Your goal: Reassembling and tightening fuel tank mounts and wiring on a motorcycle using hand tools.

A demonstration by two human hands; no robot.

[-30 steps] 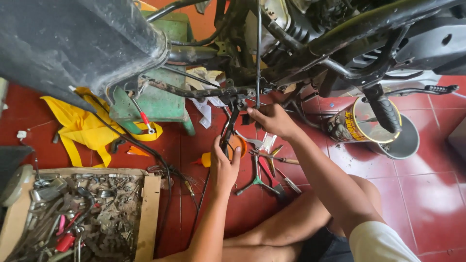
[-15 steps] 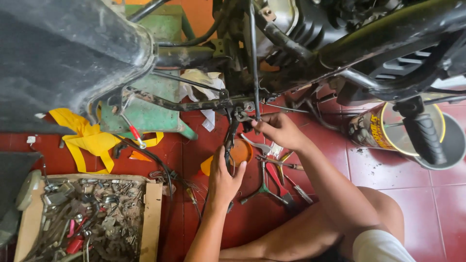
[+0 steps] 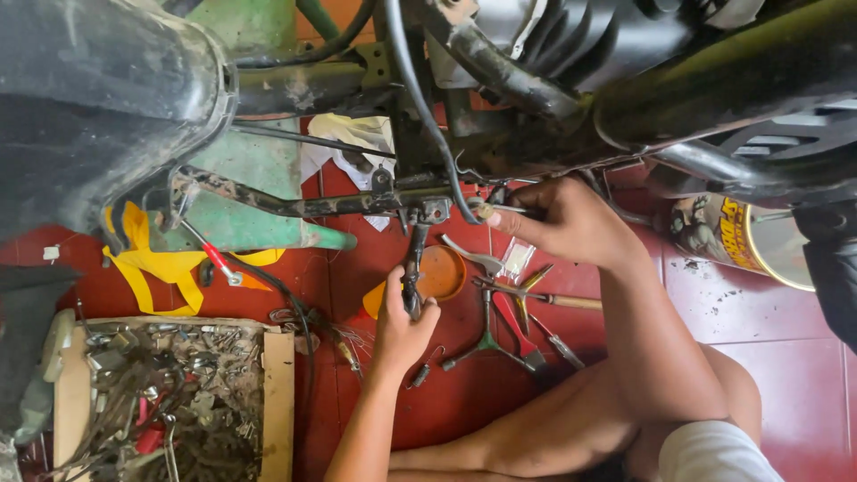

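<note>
Under the motorcycle frame (image 3: 553,107) we now sit closer; left hand (image 3: 403,323) stays clamped on the kickstand (image 3: 413,263); right hand (image 3: 562,219) pinches a bolt (image 3: 486,212); red tile floor (image 3: 759,312).

A round metal tin with a yellow and brown printed label (image 3: 725,234) is standing on the red tiled floor (image 3: 777,348) at the right, under the motorcycle frame. 1 small clear plastic packet (image 3: 516,260) is lying among the tools near the middle
</note>
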